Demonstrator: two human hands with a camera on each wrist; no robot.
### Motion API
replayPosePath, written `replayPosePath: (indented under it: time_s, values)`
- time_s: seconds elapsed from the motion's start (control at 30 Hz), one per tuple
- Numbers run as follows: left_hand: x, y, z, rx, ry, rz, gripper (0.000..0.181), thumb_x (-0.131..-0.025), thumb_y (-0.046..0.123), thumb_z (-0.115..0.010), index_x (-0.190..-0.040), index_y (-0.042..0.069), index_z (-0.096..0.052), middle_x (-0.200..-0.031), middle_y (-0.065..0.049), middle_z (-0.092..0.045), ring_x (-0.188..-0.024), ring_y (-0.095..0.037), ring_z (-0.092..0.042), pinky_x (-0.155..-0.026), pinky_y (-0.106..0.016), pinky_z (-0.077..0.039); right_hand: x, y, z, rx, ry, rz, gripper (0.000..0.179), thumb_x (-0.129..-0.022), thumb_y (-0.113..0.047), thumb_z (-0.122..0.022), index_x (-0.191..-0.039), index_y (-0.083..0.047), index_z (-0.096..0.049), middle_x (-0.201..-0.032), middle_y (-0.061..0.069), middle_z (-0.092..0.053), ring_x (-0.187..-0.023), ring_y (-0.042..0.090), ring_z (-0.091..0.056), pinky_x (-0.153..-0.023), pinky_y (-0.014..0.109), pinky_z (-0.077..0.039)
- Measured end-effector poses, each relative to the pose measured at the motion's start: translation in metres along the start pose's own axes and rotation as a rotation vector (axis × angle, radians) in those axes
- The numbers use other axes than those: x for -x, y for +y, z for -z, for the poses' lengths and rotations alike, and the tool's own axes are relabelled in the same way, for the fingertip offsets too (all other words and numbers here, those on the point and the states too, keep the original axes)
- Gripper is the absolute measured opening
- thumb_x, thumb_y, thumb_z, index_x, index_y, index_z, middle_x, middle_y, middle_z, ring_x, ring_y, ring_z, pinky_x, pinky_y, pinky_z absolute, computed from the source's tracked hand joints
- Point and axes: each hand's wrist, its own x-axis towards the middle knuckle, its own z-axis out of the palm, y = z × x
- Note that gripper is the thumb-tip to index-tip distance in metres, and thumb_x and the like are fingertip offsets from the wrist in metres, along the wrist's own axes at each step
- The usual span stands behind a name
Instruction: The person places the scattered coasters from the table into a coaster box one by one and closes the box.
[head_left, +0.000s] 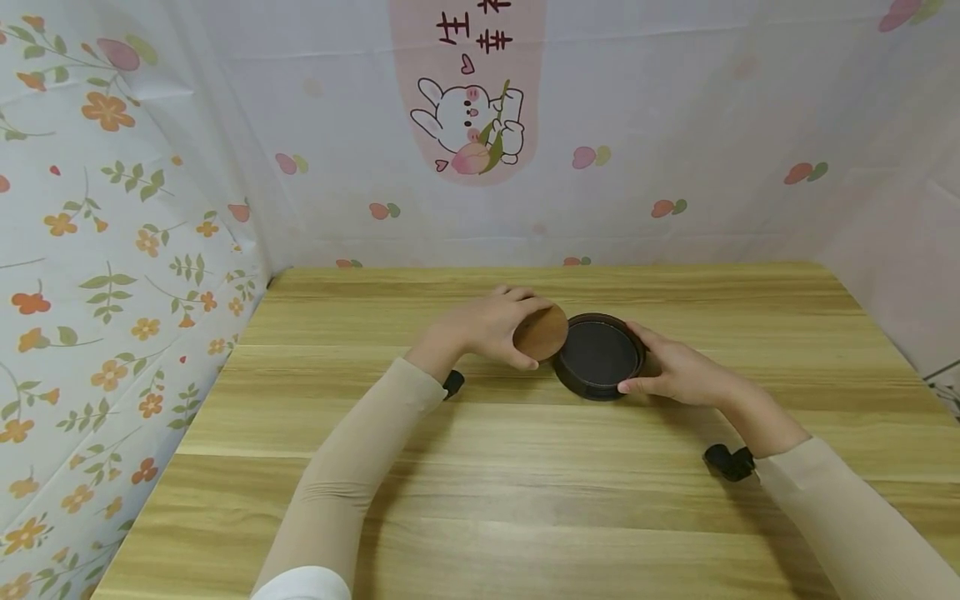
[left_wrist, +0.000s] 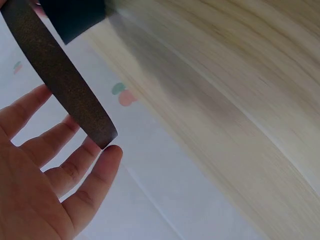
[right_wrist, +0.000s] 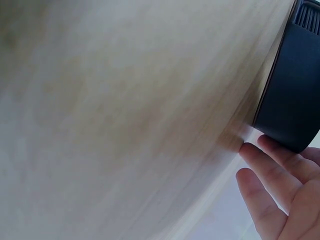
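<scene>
My left hand (head_left: 501, 327) holds a round brown wooden disc (head_left: 542, 332) between thumb and fingers, tilted at the left rim of a shallow round black container (head_left: 600, 353). In the left wrist view the disc (left_wrist: 60, 75) shows edge-on as a thick band, with the fingers along its far side and a corner of the dark container (left_wrist: 75, 17) above. The black container stands on the table with its dark inside facing up. Its right side is gripped by my right hand (head_left: 678, 371), thumb in front and fingers behind. The right wrist view shows the container's smooth black wall (right_wrist: 292, 85) with a ridged patch.
The wood-grain table (head_left: 487, 500) ends at a white patterned cloth (head_left: 637, 225) at the back. A flowered cloth (head_left: 112, 317) hangs on the left. Black wrist cameras (head_left: 729, 462) sit below both wrists, close over the table.
</scene>
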Motion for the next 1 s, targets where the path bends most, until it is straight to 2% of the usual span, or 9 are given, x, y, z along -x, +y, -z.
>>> replayPosePath:
  time_s: [0.37,0.57,0.87,1.0]
  values:
    - [-0.019,0.021,-0.002,-0.026,0.015,-0.068,0.092,-0.079,0.055,-0.075,-0.155,0.022,-0.035,-0.156,-0.004,-0.035,-0.138,-0.025,-0.035,-0.109,-0.041,-0.041,-0.001,0.000,0.000,0.007,0.000,0.014,0.105,-0.090,-0.048,-0.069,-0.158,0.003,-0.008,-0.160,0.033,-0.017,-0.143,0.055,-0.025,-0.110,0.069,-0.026]
    - [-0.031,0.031,-0.005,-0.064,-0.002,-0.094,0.092,-0.080,0.057,-0.074,-0.155,0.023,-0.034,-0.157,-0.004,-0.033,-0.138,-0.024,-0.035,-0.109,-0.038,-0.041,-0.001,-0.002,0.001,0.013,0.008,0.032,0.102,-0.090,-0.046,-0.069,-0.158,0.004,-0.010,-0.158,0.033,-0.022,-0.141,0.054,-0.030,-0.109,0.069,-0.029]
    - [-0.042,0.047,-0.005,-0.087,-0.027,-0.106,0.092,-0.080,0.059,-0.073,-0.156,0.025,-0.034,-0.158,-0.002,-0.032,-0.137,-0.022,-0.035,-0.108,-0.036,-0.041,-0.001,0.000,0.002,-0.016,0.006,0.040,0.103,-0.090,-0.044,-0.070,-0.158,0.004,-0.009,-0.158,0.033,-0.023,-0.142,0.053,-0.028,-0.110,0.069,-0.026]
    - [-0.048,0.052,-0.005,-0.093,-0.043,-0.113,0.093,-0.080,0.060,-0.073,-0.156,0.025,-0.033,-0.158,-0.002,-0.032,-0.136,-0.021,-0.035,-0.108,-0.035,-0.041,-0.001,0.003,0.001,-0.037,0.010,0.062,0.103,-0.090,-0.043,-0.070,-0.159,-0.001,-0.007,-0.160,0.030,-0.022,-0.144,0.052,-0.027,-0.111,0.069,-0.024]
